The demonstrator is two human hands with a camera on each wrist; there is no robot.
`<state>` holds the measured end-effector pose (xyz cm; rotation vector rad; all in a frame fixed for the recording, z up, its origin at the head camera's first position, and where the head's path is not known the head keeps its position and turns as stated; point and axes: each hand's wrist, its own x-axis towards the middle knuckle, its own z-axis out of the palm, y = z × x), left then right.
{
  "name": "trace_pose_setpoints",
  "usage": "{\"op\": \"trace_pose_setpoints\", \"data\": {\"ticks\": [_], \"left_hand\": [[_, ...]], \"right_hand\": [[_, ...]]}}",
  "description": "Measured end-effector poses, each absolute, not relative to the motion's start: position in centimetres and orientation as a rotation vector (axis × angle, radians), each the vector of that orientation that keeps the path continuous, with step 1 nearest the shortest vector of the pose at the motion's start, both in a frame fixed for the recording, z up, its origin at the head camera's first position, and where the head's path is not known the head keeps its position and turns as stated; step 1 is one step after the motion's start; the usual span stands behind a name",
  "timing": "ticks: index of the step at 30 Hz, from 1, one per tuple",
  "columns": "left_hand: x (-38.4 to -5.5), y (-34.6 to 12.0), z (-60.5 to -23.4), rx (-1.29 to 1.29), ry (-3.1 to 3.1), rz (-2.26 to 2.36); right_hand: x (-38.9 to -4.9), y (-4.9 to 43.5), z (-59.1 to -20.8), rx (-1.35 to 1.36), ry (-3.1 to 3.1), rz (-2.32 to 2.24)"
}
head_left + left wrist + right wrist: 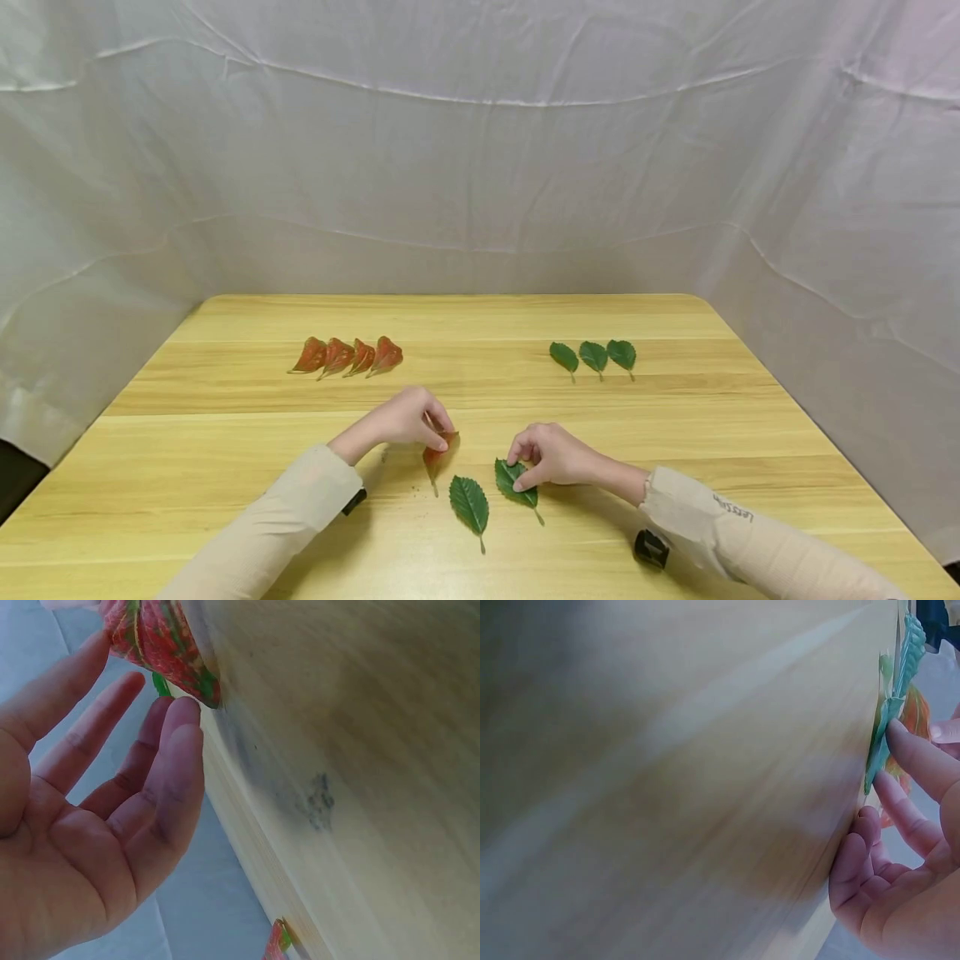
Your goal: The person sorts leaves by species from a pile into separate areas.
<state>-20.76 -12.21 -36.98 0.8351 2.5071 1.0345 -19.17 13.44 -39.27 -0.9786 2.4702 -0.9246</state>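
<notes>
My left hand [412, 415] pinches a red leaf [433, 458] by its upper edge, with the stem pointing toward me. In the left wrist view, the fingertips meet this red-and-green leaf [161, 641] at the top. To the right, my right hand [558, 454] holds a green toothed leaf [510, 477] between thumb and index finger, low at the tabletop. The right wrist view shows that leaf [883, 735] edge-on at the fingertips. Between the hands and nearer to me lies another green leaf [468, 502], touched by neither hand.
Several red leaves [352, 357] form an overlapping row at the back left of the wooden table [465, 325]. Three green leaves [593, 356] lie in a row at the back right. Pale cloth [480, 167] hangs behind and beside the table.
</notes>
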Motion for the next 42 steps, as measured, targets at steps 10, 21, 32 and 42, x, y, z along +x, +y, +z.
{"op": "trace_pose_setpoints", "data": {"ticks": [10, 21, 32, 42], "left_hand": [[-20.9, -11.9, -37.2, 0.782, 2.502, 0.966], [-20.5, -11.6, -37.1, 0.644, 2.475, 0.972], [-20.5, -11.6, -37.2, 0.644, 2.471, 0.969], [-20.3, -11.5, -37.0, 0.636, 2.484, 0.954]], "right_hand": [[-18.9, 13.5, -38.9, -0.976, 2.48, -0.915], [-18.8, 13.5, -38.7, -0.959, 2.497, -0.91], [-18.5, 13.4, -38.3, -0.946, 2.484, -0.943], [-19.0, 14.5, -38.9, -0.969, 2.509, -1.098]]}}
